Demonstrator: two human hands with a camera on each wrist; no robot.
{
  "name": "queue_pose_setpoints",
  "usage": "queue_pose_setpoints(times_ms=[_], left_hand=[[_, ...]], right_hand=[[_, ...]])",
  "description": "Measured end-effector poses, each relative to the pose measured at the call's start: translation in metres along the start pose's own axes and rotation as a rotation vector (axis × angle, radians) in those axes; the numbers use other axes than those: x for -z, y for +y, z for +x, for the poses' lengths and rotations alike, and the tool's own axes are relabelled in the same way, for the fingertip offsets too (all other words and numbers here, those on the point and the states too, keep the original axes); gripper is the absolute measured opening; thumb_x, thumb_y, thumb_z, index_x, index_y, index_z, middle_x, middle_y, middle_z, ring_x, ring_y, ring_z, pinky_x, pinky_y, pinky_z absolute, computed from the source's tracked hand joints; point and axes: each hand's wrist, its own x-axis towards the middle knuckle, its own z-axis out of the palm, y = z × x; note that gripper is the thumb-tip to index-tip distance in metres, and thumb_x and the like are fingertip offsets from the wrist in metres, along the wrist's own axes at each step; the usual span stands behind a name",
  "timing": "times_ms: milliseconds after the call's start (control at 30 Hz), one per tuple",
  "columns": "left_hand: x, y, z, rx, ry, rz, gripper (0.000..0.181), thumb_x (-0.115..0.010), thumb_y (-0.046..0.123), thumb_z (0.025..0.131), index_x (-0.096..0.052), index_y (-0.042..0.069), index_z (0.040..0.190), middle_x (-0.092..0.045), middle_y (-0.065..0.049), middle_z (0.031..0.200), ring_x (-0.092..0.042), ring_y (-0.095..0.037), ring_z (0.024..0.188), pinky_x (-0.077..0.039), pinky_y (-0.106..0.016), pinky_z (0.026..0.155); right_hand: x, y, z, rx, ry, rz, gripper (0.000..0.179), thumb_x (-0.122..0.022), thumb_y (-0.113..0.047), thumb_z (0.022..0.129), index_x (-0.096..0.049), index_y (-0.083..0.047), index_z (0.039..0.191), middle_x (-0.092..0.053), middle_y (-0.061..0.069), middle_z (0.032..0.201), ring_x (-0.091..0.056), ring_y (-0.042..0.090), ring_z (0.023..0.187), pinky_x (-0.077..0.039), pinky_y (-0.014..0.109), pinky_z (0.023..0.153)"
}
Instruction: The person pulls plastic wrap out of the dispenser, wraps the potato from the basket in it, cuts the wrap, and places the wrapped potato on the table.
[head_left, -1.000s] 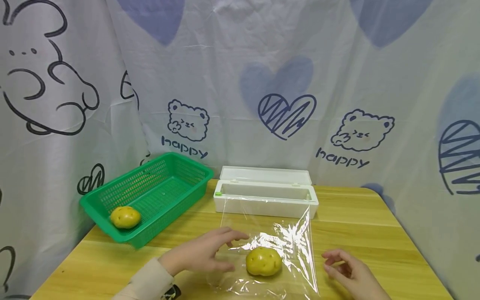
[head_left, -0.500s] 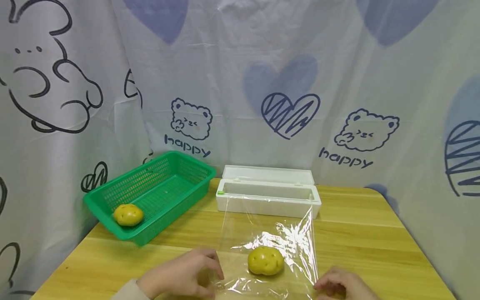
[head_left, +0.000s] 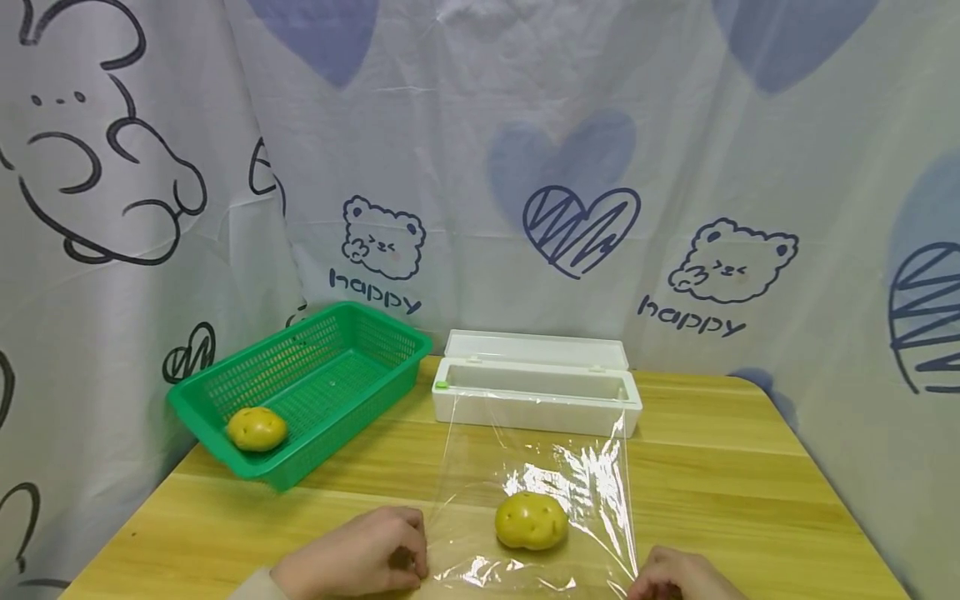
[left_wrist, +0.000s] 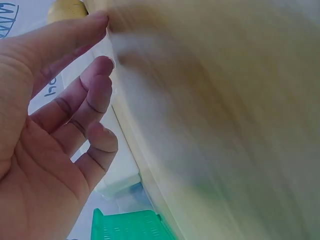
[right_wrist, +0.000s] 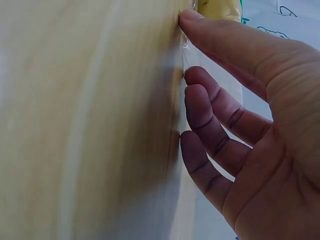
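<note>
A clear sheet of cling film point(head_left: 480, 467) stretches over the table from a white dispenser box point(head_left: 536, 412) towards the near edge. On the film sits a yellow potato point(head_left: 531, 522), uncovered on top. My left hand point(head_left: 367, 550) is at the film's near left corner, thumb and index finger brought together at its edge. At the near right corner, my right hand point(head_left: 678, 575) pinches the film's edge, partly cut off by the frame. In both wrist views the thumb tips meet the tabletop and the other fingers curve loosely; the index fingertips are mostly hidden behind the thumbs.
A green plastic basket point(head_left: 352, 417) stands at the left with a second potato point(head_left: 257, 429) in its near end. The dispenser's lid point(head_left: 536, 348) is raised at the back. A printed curtain point(head_left: 465, 167) hangs behind the wooden table point(head_left: 720, 467).
Both hands have come down and nearer to the body, from beside the potato to the film's near corners. Their fingertips have closed at its edge. The potato and basket have stayed put.
</note>
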Motion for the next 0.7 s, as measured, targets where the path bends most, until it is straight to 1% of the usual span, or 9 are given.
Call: queue_pose_setpoints(times_ms=[133,200,333,400,500,567,600,700], left_hand=[[-0.0002,-0.0016,-0.0027,-0.038,0.026,0.02,0.011,-0.082,0.015,0.095,-0.08,0.026,0.092,-0.064,0.021,0.095,-0.055,0.009,0.086,-0.053,-0.013,0.078],[-0.0006,-0.0022,-0.0037,-0.045,0.033,0.027,0.011,-0.082,0.015,0.095,-0.079,0.025,0.093,-0.064,0.02,0.095,-0.055,0.009,0.086,-0.053,-0.013,0.078],[-0.0012,-0.0018,-0.0043,-0.043,0.041,0.04,0.011,-0.081,0.015,0.096,-0.078,0.025,0.092,-0.063,0.02,0.094,-0.054,0.009,0.084,-0.052,-0.012,0.077],[-0.0015,-0.0015,-0.0045,-0.038,0.047,0.041,0.011,-0.081,0.016,0.096,-0.077,0.026,0.093,-0.063,0.02,0.094,-0.054,0.009,0.084,-0.052,-0.012,0.077],[-0.0016,-0.0009,-0.0047,-0.03,0.065,0.044,0.012,-0.081,0.018,0.097,-0.076,0.027,0.093,-0.062,0.021,0.093,-0.054,0.008,0.084,-0.052,-0.012,0.077],[-0.0014,-0.0006,-0.0047,-0.024,0.076,0.047,0.012,-0.08,0.019,0.098,-0.075,0.028,0.092,-0.062,0.021,0.093,-0.054,0.008,0.084,-0.052,-0.013,0.077],[-0.001,-0.0006,-0.0046,-0.017,0.079,0.044,0.012,-0.08,0.02,0.098,-0.075,0.029,0.092,-0.062,0.022,0.093,-0.054,0.008,0.083,-0.052,-0.013,0.077],[0.0012,0.0002,-0.0039,0.003,0.081,0.028,0.012,-0.079,0.021,0.099,-0.075,0.03,0.092,-0.062,0.022,0.093,-0.055,0.008,0.083,-0.053,-0.014,0.077]], right_hand=[[0.0015,-0.0017,0.0011,-0.039,-0.017,0.024,0.009,-0.077,-0.003,0.093,-0.082,-0.01,0.095,-0.063,-0.009,0.085,-0.053,-0.012,0.076,-0.048,0.019,0.057],[0.0013,-0.0023,0.0017,-0.035,-0.014,0.01,0.008,-0.077,-0.004,0.093,-0.081,-0.01,0.094,-0.062,-0.007,0.083,-0.051,-0.013,0.076,-0.047,0.018,0.056],[-0.0013,-0.0023,0.0021,0.005,0.006,-0.069,0.007,-0.078,-0.005,0.091,-0.079,-0.012,0.09,-0.061,-0.009,0.082,-0.049,-0.014,0.075,-0.046,0.017,0.056],[-0.0032,-0.002,0.0023,0.01,0.013,-0.109,0.007,-0.078,-0.005,0.089,-0.078,-0.012,0.089,-0.06,-0.012,0.082,-0.048,-0.015,0.074,-0.045,0.016,0.055],[-0.005,-0.0015,0.0027,-0.017,0.007,-0.139,0.009,-0.078,-0.005,0.087,-0.075,-0.013,0.088,-0.057,-0.017,0.083,-0.046,-0.015,0.074,-0.045,0.016,0.056],[-0.0052,-0.0015,0.0027,-0.039,0.0,-0.131,0.01,-0.077,-0.004,0.087,-0.074,-0.013,0.087,-0.056,-0.017,0.084,-0.046,-0.014,0.074,-0.045,0.016,0.056],[-0.0048,-0.0024,0.0023,-0.085,-0.007,-0.085,0.009,-0.074,-0.003,0.089,-0.073,-0.012,0.087,-0.056,-0.017,0.083,-0.046,-0.013,0.073,-0.044,0.016,0.056],[-0.0029,-0.0048,0.0024,-0.113,-0.01,-0.052,0.01,-0.072,-0.002,0.091,-0.072,-0.012,0.088,-0.055,-0.018,0.085,-0.047,-0.012,0.073,-0.044,0.017,0.056]])
